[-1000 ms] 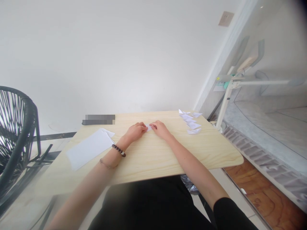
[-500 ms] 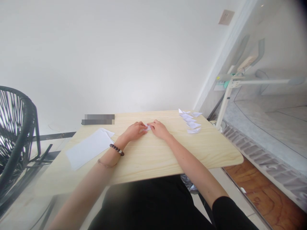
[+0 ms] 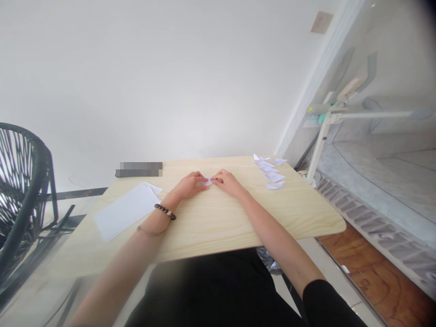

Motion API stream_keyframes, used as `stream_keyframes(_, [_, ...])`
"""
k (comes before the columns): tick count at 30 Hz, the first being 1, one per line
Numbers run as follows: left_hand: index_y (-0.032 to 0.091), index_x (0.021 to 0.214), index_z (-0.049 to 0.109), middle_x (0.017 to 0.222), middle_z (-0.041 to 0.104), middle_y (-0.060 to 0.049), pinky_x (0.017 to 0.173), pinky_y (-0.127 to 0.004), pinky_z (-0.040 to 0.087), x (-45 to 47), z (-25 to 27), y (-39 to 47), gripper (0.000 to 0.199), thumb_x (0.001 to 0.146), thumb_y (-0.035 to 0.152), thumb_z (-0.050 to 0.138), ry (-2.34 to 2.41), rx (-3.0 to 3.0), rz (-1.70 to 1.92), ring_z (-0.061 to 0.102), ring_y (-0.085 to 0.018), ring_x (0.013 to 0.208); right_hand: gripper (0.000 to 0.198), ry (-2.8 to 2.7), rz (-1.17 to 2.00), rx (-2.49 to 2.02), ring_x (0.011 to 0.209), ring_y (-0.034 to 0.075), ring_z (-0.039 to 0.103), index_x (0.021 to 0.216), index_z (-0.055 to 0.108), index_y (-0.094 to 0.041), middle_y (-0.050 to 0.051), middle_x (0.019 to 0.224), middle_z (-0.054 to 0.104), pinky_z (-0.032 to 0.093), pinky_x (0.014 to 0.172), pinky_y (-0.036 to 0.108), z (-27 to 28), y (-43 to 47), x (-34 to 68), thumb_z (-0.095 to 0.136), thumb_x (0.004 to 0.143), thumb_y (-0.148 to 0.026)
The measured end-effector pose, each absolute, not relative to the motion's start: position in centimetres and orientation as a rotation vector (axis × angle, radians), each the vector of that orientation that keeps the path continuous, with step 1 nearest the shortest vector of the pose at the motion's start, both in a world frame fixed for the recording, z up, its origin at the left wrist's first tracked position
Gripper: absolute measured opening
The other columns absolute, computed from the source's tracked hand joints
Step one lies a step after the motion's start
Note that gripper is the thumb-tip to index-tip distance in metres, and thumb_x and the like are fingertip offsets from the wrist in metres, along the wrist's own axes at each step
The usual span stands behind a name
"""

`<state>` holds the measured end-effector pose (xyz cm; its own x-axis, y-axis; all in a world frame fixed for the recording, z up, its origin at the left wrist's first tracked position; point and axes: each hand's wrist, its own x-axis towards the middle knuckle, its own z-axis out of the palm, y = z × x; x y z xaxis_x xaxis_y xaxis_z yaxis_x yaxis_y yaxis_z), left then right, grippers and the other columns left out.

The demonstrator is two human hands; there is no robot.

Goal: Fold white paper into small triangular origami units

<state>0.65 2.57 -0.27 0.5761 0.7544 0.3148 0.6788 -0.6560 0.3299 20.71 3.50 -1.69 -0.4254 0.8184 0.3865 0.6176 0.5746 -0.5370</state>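
A small folded piece of white paper [image 3: 207, 181] lies between my hands near the middle of the table. My left hand [image 3: 191, 185] grips its left side, thumb and fingers closed on it. On the right side, my right hand [image 3: 227, 182] pinches the paper's edge between thumb and forefinger. The finer folds are too small to make out. Several folded white paper boats [image 3: 270, 171] stand in a loose column to the right of my right hand. Left of my left wrist lie flat white paper sheets [image 3: 127, 211], the top one with a lifted corner.
The light wooden table [image 3: 211, 227] has rounded corners and stands against a white wall. A dark, partly pixelated object [image 3: 139, 170] lies at its back left. A woven black chair [image 3: 25, 190] is at the left, a white metal frame [image 3: 318, 150] beyond the right edge.
My right fingers have drawn into a tighter pinch at the paper's right edge, and more of the paper shows between the hands. My left hand stays nearly in place.
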Motion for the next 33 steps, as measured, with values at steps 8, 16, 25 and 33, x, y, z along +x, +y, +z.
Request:
stream_keyframes(8, [0.023, 0.094, 0.063, 0.092, 0.058, -0.005, 0.077, -0.027, 0.041, 0.9, 0.3, 2.1, 0.038, 0.084, 0.044, 0.033, 1.231, 2.626, 0.674, 0.053, -0.017, 0.086, 0.022, -2.189, 0.444, -1.164, 0.07, 0.008, 0.049, 0.094, 0.065, -0.023, 0.003, 0.091, 0.053, 0.038, 0.074, 0.022, -1.5, 3.2, 20.7, 0.054, 0.075, -0.026])
stream_keyframes(16, [0.022, 0.092, 0.062, 0.091, 0.058, -0.005, 0.076, -0.028, 0.041, 1.0, 0.5, 1.8, 0.038, 0.083, 0.045, 0.033, 1.275, 2.618, 0.674, 0.053, -0.018, 0.086, 0.016, -2.151, 0.362, -1.173, 0.075, 0.01, 0.052, 0.084, 0.067, -0.023, 0.002, 0.086, 0.06, 0.038, 0.074, 0.023, -1.7, 3.5, 20.3, 0.054, 0.074, -0.027])
stream_keyframes(25, [0.019, 0.105, 0.057, 0.107, 0.051, -0.008, 0.088, -0.029, 0.038, 0.8, -0.6, 2.6, 0.035, 0.08, 0.038, 0.042, 1.216, 2.508, 0.895, 0.051, -0.017, 0.095, 0.018, -2.012, 0.456, -1.062, 0.068, 0.009, 0.056, 0.084, 0.066, -0.019, 0.004, 0.092, 0.063, 0.043, 0.066, 0.022, -1.6, 3.6, 20.1, 0.052, 0.076, -0.026])
stream_keyframes(33, [0.019, 0.105, 0.053, 0.097, 0.06, -0.005, 0.077, -0.029, 0.043, 0.9, -0.1, 2.5, 0.035, 0.076, 0.038, 0.048, 1.247, 2.171, 1.015, 0.057, -0.015, 0.081, 0.019, -1.895, 0.496, -0.888, 0.088, 0.013, 0.057, 0.085, 0.066, -0.02, 0.005, 0.099, 0.061, 0.047, 0.077, 0.025, -0.9, 3.1, 19.6, 0.051, 0.076, -0.026])
